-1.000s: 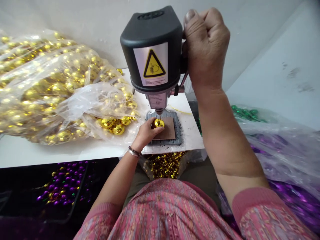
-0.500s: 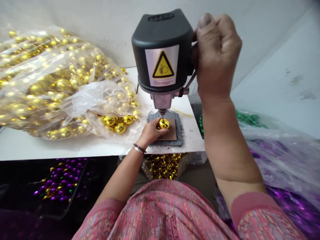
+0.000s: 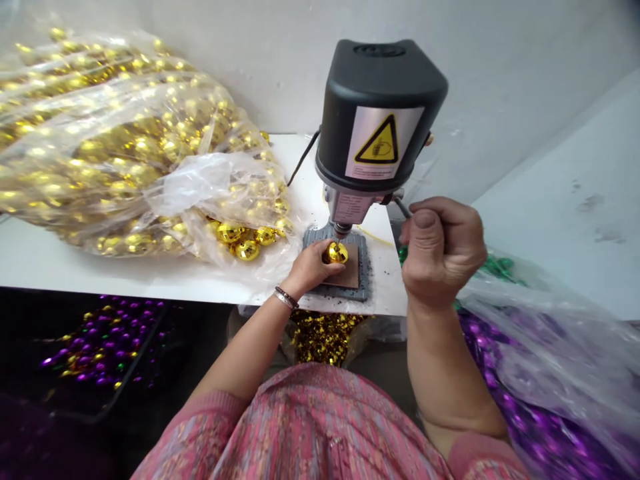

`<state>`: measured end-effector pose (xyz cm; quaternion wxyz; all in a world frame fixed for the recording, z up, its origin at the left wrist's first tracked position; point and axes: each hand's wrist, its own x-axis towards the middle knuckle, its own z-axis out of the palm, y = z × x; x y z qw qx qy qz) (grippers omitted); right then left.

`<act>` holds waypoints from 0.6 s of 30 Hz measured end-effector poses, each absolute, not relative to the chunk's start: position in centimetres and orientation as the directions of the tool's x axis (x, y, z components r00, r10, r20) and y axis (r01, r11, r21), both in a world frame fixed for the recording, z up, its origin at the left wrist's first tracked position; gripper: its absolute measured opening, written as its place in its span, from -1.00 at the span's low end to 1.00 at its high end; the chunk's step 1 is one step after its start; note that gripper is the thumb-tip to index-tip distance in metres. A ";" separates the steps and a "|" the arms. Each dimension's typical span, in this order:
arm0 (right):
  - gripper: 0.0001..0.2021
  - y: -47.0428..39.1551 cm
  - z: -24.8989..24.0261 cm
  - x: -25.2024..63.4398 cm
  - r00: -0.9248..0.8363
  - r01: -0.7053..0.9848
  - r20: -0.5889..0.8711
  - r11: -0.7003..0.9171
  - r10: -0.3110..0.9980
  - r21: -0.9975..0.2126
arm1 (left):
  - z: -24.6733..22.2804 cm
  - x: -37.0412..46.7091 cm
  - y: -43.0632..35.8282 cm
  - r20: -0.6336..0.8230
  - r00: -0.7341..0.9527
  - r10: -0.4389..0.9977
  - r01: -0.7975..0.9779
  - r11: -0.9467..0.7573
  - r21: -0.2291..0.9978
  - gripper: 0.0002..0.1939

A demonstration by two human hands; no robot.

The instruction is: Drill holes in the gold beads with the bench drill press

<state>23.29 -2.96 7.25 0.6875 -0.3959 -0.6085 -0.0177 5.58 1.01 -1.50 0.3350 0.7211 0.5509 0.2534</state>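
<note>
A black-topped drill press (image 3: pixel 383 113) with a yellow warning label stands on the white table. Below its chuck, my left hand (image 3: pixel 314 267) pinches a shiny gold ball (image 3: pixel 338 253) between thumb and fingers. The ball rests on a brown board (image 3: pixel 345 275) over the press's grey base (image 3: pixel 363 280). The bit meets the top of the ball; how deep it goes I cannot tell. Off to the right, my right hand (image 3: pixel 444 250) is closed around the end of the press's feed lever (image 3: pixel 403 208). The fingers hide the lever's tip.
A large clear bag of gold balls (image 3: pixel 150 153) fills the table's left side, with several balls at its mouth. Gold beads (image 3: pixel 325 337) lie below the table edge. Purple beads (image 3: pixel 105 340) are at lower left, and bags of purple (image 3: pixel 545 407) and green (image 3: pixel 500 267) ones at right.
My right hand has swung down with the feed lever, and the drill bit has come down to the gold ball. My left hand still holds the ball. The view has shifted slightly.
</note>
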 end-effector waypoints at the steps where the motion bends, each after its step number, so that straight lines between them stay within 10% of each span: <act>1: -0.86 -2.9 7.1 23.2 0.269 0.514 0.854 0.683 0.445 -0.518 | -1.6 5.6 1.0 -0.009 0.262 0.965 0.618 -0.161 0.770 -0.50; 18: -0.76 -2.6 5.9 21.7 0.442 0.410 0.817 0.726 0.371 -0.551 | -2.0 5.7 0.9 -0.011 0.242 0.970 0.638 -0.151 0.755 -0.39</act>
